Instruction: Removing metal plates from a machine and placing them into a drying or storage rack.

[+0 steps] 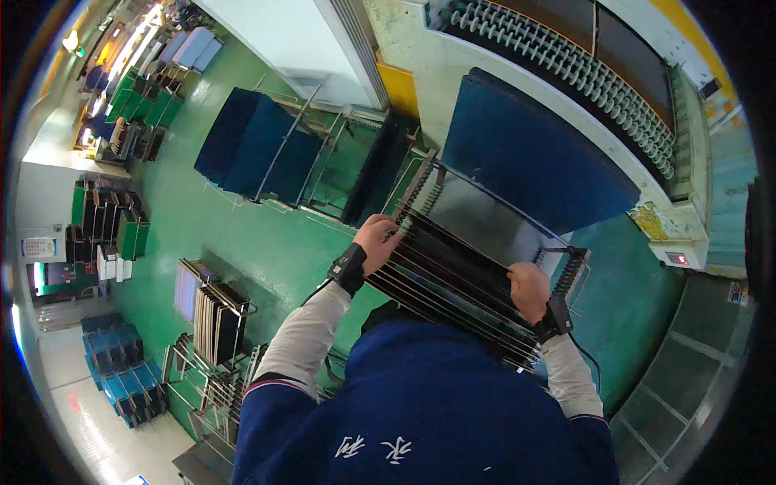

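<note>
In front of me several thin dark panels stand side by side in a slotted metal rack. My left hand is closed at the left end of a dark panel, fingers curled over its edge. My right hand is closed around the right end of the same panel, near the rack's toothed right side. Fingertips of the right hand are hidden behind its knuckles. Beyond the held panel, a metal crossbar spans the rack above a grey surface.
Large dark blue sheets lean against the machine with white rollers ahead. To the left stands a wheeled rack with blue sheets. More panel racks stand on the green floor. A grey metal cabinet is at right.
</note>
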Motion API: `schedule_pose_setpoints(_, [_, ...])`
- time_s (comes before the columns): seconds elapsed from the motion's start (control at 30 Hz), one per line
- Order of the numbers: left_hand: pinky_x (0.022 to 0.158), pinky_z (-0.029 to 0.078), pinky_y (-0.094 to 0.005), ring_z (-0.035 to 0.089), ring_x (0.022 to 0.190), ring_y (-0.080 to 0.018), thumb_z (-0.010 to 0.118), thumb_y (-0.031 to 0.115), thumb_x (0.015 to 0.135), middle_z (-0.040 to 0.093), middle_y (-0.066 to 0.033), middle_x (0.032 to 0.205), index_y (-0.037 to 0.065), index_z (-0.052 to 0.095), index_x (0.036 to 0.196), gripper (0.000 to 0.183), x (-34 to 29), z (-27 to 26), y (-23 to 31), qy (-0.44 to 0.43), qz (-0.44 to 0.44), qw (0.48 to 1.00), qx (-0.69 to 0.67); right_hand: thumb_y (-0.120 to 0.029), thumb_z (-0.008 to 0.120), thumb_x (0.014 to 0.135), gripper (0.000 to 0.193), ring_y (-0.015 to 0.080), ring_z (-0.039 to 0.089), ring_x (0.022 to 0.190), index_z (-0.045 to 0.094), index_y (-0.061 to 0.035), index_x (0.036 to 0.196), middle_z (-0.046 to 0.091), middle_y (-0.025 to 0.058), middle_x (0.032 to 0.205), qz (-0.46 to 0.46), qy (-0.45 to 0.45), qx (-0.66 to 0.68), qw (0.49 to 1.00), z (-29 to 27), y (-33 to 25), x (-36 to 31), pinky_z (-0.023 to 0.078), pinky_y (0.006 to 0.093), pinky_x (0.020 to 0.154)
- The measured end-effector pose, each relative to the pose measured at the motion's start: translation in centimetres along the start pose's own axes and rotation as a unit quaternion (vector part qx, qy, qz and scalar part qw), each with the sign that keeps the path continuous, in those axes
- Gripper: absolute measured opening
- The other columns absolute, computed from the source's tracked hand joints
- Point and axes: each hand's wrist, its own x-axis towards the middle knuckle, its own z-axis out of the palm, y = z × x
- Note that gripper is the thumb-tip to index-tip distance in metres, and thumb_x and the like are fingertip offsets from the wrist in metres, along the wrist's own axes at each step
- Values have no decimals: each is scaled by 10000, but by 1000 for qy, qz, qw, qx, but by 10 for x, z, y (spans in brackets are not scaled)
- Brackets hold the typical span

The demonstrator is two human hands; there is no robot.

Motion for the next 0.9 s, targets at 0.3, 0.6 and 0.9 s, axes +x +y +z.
schedule_pose_setpoints(0.3, [783, 506, -365, 629, 917, -271, 723, 243, 856, 646, -131, 970, 14, 673, 969, 260, 28, -20, 23, -70, 97, 988, 94, -63, 628, 798, 32, 357, 579, 768, 608, -48, 779, 600, 128, 784, -37, 67, -63, 995, -143, -72, 24, 463, 454, 644])
schedule_pose_setpoints(0.6, [755, 521, -265, 636, 858, -95, 704, 196, 910, 691, -55, 986, -10, 656, 1121, 299, 105, -50, 133, -243, 56, 967, -48, -92, 694, 852, 279, 81, 353, 627, 478, -1, 700, 346, -4, 625, 158, 247, 130, 947, -232, -39, 49, 305, 310, 537])
schedule_pose_setpoints(0.9, [937, 479, -284, 608, 1047, -145, 703, 223, 916, 654, -89, 1164, -54, 568, 1262, 464, 116, 7, 156, -199, -32, 905, -375, -125, 688, 903, 94, 92, 577, 641, 638, -75, 840, 605, -32, 735, 241, 302, 596, 704, -196, 5, 92, 459, 250, 584])
